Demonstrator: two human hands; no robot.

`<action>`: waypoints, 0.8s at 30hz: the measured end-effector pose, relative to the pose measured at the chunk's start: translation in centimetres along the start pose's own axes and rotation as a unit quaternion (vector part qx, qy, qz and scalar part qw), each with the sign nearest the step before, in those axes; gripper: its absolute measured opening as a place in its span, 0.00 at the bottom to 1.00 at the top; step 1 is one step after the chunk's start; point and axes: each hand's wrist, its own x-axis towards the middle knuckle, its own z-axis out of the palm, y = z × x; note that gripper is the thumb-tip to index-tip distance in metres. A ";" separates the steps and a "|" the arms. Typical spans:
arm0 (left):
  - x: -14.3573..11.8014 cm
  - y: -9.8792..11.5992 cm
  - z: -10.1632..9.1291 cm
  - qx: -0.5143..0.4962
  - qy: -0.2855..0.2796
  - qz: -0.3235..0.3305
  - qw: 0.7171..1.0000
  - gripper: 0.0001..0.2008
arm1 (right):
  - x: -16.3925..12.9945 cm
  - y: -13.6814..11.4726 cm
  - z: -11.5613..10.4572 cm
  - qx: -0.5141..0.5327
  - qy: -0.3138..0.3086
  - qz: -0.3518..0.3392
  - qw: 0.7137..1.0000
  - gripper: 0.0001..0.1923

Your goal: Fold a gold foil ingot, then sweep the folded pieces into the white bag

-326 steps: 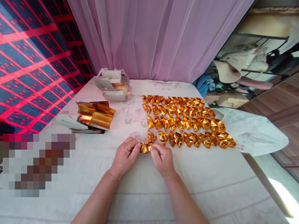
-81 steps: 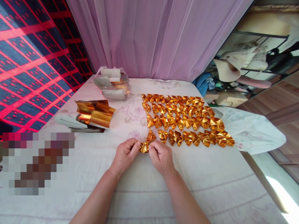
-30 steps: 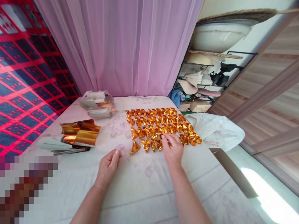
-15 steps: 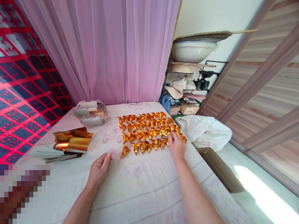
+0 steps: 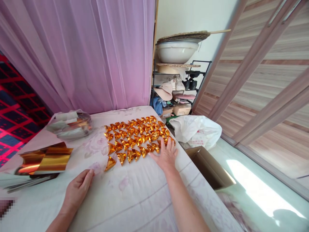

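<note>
The right hand (image 5: 166,155) is lying flat with its fingers spread on the right end of the gold pieces (image 5: 135,137), which are sitting in rows on the far middle of the bed (image 5: 135,199); the fingertips are touching the pieces of the near rows. The left hand (image 5: 77,190) is resting open, palm down, on the sheet, holding nothing, just near of the leftmost piece (image 5: 110,163), which is standing a little apart from the near row. The step in hand looks like gathering or straightening the folded pieces at the right edge, not folding, since neither hand is pinching anything. Well to the left the gold foil sheets (image 5: 45,159) are curling on a stack, and a clear bag (image 5: 71,124) is lying beyond them. A white bag (image 5: 196,130) and an open box (image 5: 210,166) are waiting right of the bed. The next move probably calls for a light, flat sweep, because the pieces are loose and close to the bed's edge, so a hard push could be knocking some off.
</note>
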 end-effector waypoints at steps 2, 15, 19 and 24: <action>0.1 -0.1 0.1 0.015 -0.001 0.001 1.000 0.22 | 0.3 -0.2 -0.5 0.003 -0.010 -0.004 1.000 0.54; 0.1 0.1 0.4 0.066 0.005 0.027 0.997 0.20 | 4.1 2.5 -0.1 -0.029 -0.025 -0.022 0.999 0.48; -0.1 0.3 0.5 0.057 0.005 0.036 0.998 0.21 | 6.8 3.2 0.6 -0.036 0.011 -0.019 0.999 0.45; -0.2 0.6 0.5 0.039 -0.005 0.045 0.998 0.22 | 10.9 3.9 1.7 -0.020 0.037 -0.010 0.999 0.43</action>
